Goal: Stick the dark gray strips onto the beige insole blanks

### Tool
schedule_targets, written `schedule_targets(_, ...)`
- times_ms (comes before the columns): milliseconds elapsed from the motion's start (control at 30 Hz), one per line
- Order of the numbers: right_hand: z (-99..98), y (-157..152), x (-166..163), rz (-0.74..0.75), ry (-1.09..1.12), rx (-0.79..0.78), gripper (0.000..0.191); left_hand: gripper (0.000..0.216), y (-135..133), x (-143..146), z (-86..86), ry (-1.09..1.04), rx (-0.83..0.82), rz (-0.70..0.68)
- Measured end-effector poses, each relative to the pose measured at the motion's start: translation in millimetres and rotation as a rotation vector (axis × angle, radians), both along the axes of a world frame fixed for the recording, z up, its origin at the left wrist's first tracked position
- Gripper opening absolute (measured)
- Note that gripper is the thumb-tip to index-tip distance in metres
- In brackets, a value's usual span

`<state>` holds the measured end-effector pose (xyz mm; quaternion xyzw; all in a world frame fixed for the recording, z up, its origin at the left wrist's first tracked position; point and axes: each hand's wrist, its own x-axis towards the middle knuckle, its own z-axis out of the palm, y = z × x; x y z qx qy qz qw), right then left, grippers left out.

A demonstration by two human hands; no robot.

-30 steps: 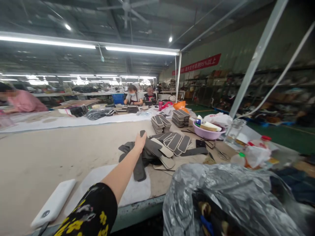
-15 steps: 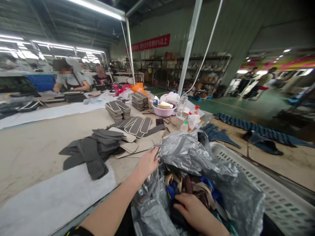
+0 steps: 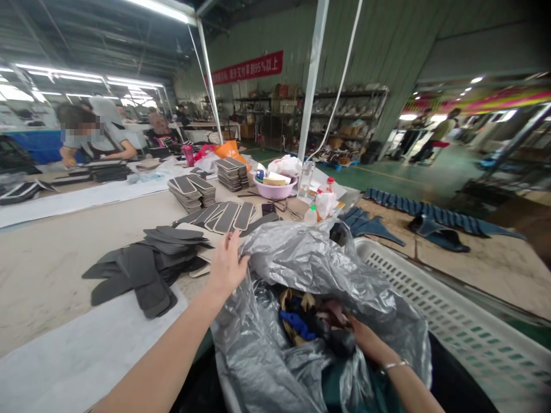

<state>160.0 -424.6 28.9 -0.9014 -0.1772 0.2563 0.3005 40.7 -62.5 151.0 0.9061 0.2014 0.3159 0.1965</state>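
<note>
A silver-grey plastic bag [image 3: 297, 246] stands wide-mouthed in front of me. My left hand [image 3: 227, 264] is at its left rim, fingers stretched out and thumb apart, touching the edge of the plastic. My right hand [image 3: 365, 339] reaches into the bag from the right, its fingers hidden among crumpled scraps. Inside lie blue scraps [image 3: 297, 324], with tan, brown and black pieces around them. Dark green material [image 3: 338, 381] shows near the front of the bag. Left of the bag, loose dark grey pads [image 3: 142, 267] lie piled on the table.
A white perforated plastic basket [image 3: 413, 287] stands right of the bag. Behind are stacked pale-edged pads [image 3: 191, 192], a lilac basin [image 3: 275, 188] and a green-capped bottle [image 3: 310, 214]. Blue cut pieces [image 3: 430, 209] lie on the right-hand table. A person [image 3: 92, 137] works at the far left.
My left hand has loosened at the bag's rim, its fingers now straighter. My right hand has moved from the scraps' near left side to the right side. The view has turned slightly right.
</note>
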Motion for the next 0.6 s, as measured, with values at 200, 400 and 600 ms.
schedule_targets(200,34.5,42.2,-57.7,0.061,-0.229,0.107,0.051,0.051,-97.3,-14.4,36.6,0.096,-0.027,-0.76)
schedule_targets(400,53.4,101.8,-114.3,0.495,-0.185,0.236,0.048,0.032,-126.6,-4.5,-16.0,0.514,-0.321,-1.065)
schedule_targets(600,75.7,58.9,-70.2,0.54,0.151,0.339,0.04,0.034,-116.8,-2.2,-48.3,0.732,-0.348,-0.872)
